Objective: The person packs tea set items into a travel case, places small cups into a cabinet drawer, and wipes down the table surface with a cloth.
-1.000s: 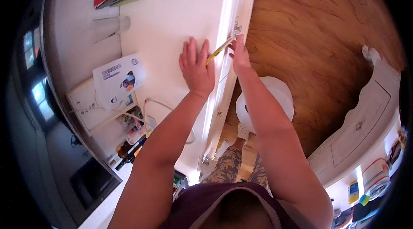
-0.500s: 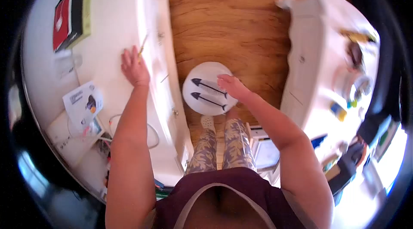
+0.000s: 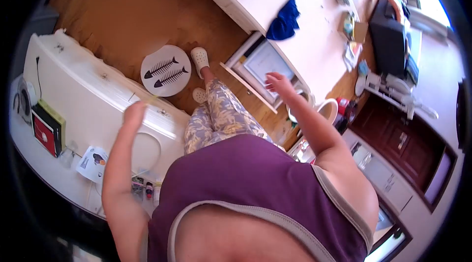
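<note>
My left hand [image 3: 134,116] is closed and blurred above the front edge of the white cabinet on the left. A thin, yellowish, pencil-like stick [image 3: 155,99] shows faintly at its fingers, smeared by motion. My right hand [image 3: 279,84] hangs over a pulled-out drawer [image 3: 249,89], its fingers loosely apart and holding nothing. Inside that drawer lies a flat, pale, framed-looking item [image 3: 268,65]. Whether the right fingers touch anything below is not evident; they look raised above it.
A round white top with two black fishbones [image 3: 165,84] stands by my feet on the wooden floor. A dark blue cloth [image 3: 285,22] lies on the white table [image 3: 314,35]. At left, the white cabinet [image 3: 78,82] bears a red-and-black box [image 3: 46,131] and a printed sheet [image 3: 92,164].
My view and body have turned toward the right. The left hand has come off the cabinet top with the thin stick. My right hand has gone from the round top to above the open drawer.
</note>
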Tool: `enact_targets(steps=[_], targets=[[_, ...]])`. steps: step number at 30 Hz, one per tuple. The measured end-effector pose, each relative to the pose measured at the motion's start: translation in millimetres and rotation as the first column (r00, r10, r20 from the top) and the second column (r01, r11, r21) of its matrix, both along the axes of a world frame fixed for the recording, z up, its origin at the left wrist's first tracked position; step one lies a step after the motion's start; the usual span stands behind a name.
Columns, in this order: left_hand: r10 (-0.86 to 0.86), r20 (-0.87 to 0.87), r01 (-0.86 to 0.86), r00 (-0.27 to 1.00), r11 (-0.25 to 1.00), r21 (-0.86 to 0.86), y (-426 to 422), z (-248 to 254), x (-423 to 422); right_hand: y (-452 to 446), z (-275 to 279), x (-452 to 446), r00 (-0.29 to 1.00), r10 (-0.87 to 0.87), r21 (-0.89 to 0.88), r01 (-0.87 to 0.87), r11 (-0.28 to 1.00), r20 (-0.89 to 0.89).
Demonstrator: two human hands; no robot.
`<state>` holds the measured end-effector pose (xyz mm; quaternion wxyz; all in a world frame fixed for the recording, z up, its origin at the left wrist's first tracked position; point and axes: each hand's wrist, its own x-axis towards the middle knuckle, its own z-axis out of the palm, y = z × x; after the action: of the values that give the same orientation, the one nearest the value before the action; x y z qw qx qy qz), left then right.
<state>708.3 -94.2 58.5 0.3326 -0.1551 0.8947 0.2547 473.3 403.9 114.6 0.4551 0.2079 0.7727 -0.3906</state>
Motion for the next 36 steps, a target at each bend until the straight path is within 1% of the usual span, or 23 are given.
enact_targets(steps=[1, 2, 3, 4, 6, 8, 10, 12, 13, 14, 16, 17, 20, 22, 23, 24, 25, 26, 28, 30, 32, 33, 36], targets=[[-0.037, -0.081, 0.044, 0.996, 0.996, 0.081, 35.7, 0.9, -8.7, -4.5, 0.9, 25.5, 0.996, -0.080, -0.050, 0.082, 0.995, 0.040], [-0.139, -0.007, 0.139, 0.990, 0.980, 0.139, 73.8, 27.0, -37.1, -20.8, 13.2, 48.3, 0.988, -0.142, -0.123, 0.149, 0.981, 0.066], [-0.232, -0.049, 0.237, 0.971, 0.955, 0.177, 106.8, 33.7, -51.4, -36.4, 24.6, 67.5, 0.994, -0.069, -0.186, 0.083, 0.979, 0.082], [-0.138, -0.012, 0.136, 0.990, 0.951, 0.278, 138.3, 46.6, -64.1, -48.1, 29.2, 86.7, 0.994, -0.021, -0.219, 0.044, 0.975, 0.106], [-0.419, -0.147, 0.444, 0.896, 0.860, 0.253, 191.7, 35.4, -77.4, -55.2, 32.3, 117.1, 0.993, 0.040, -0.307, -0.004, 0.952, 0.110], [-0.483, -0.205, 0.524, 0.851, 0.808, 0.271, 235.2, 65.5, -105.1, -50.9, 46.1, 122.1, 0.989, 0.145, -0.409, -0.127, 0.904, 0.013], [-0.565, -0.301, 0.636, 0.768, 0.725, 0.264, 257.6, 82.0, -117.0, -44.5, 74.2, 112.9, 0.895, 0.366, -0.202, -0.420, 0.885, -0.255], [-0.614, -0.298, 0.682, 0.731, 0.653, 0.328, 270.5, 105.3, -124.6, -29.2, 77.5, 105.6, 0.637, 0.654, 0.062, -0.695, 0.716, -0.409], [-0.610, -0.320, 0.689, 0.725, 0.648, 0.325, 272.7, 108.5, -124.8, -26.1, 80.2, 104.0, 0.585, 0.749, 0.173, -0.740, 0.650, -0.312], [-0.611, -0.339, 0.698, 0.716, 0.638, 0.325, 275.1, 110.0, -123.4, -26.5, 84.3, 101.4, 0.585, 0.742, 0.185, -0.731, 0.657, -0.327], [-0.616, -0.360, 0.714, 0.700, 0.598, 0.364, 274.9, 107.8, -122.8, -23.8, 88.0, 97.3, 0.420, 0.877, 0.264, -0.841, 0.472, -0.232], [-0.620, -0.354, 0.714, 0.700, 0.601, 0.359, 275.6, 107.7, -121.9, -18.3, 82.5, 103.1, 0.411, 0.833, 0.289, -0.802, 0.524, -0.370], [-0.655, -0.272, 0.709, 0.705, 0.636, 0.305, 273.6, 122.0, -125.7, -7.1, 68.0, 107.8, 0.413, 0.802, 0.239, -0.805, 0.543, -0.432], [-0.571, -0.357, 0.671, 0.739, 0.667, 0.323, 267.0, 99.7, -117.6, 6.0, 58.7, 105.3, 0.462, 0.793, 0.208, -0.797, 0.568, -0.396], [-0.555, -0.259, 0.613, 0.790, 0.708, 0.352, 265.0, 104.6, -119.1, 16.7, 56.3, 102.3, 0.476, 0.819, 0.167, -0.823, 0.543, -0.319], [-0.532, -0.258, 0.591, 0.807, 0.742, 0.317, 264.1, 112.2, -121.4, 28.8, 53.5, 101.0, 0.487, 0.838, 0.121, -0.842, 0.525, -0.245], [-0.525, -0.217, 0.567, 0.823, 0.780, 0.264, 259.5, 114.7, -121.0, 44.9, 48.8, 102.2, 0.505, 0.819, 0.096, -0.833, 0.546, -0.272], [-0.420, -0.253, 0.485, 0.872, 0.813, 0.322, 254.6, 118.1, -119.8, 63.7, 46.8, 104.7, 0.536, 0.798, 0.101, -0.809, 0.579, -0.275], [-0.385, -0.274, 0.441, 0.881, 0.878, 0.185, 235.3, 94.3, -115.0, 99.4, 40.9, 112.3, 0.657, 0.683, 0.094, -0.695, 0.713, -0.320], [-0.366, -0.270, 0.412, 0.891, 0.901, 0.139, 221.3, 90.1, -111.5, 139.0, 30.4, 126.0, 0.879, 0.392, -0.009, -0.410, 0.912, -0.272], [-0.227, -0.238, 0.265, 0.944, 0.954, 0.141, 219.0, 91.6, -120.4, 177.6, 26.7, 135.4, 0.981, -0.036, -0.201, -0.003, 0.980, -0.192], [-0.168, -0.164, 0.197, 0.972, 0.964, 0.180, 217.3, 82.3, -122.0, 197.1, 30.0, 142.1, 0.938, -0.339, -0.260, 0.311, 0.914, -0.070], [-0.098, 0.053, 0.085, 0.994, 0.974, 0.211, 230.6, 50.5, -135.0, 257.8, 29.2, 165.4, 0.648, -0.756, -0.291, 0.743, 0.602, 0.090]])
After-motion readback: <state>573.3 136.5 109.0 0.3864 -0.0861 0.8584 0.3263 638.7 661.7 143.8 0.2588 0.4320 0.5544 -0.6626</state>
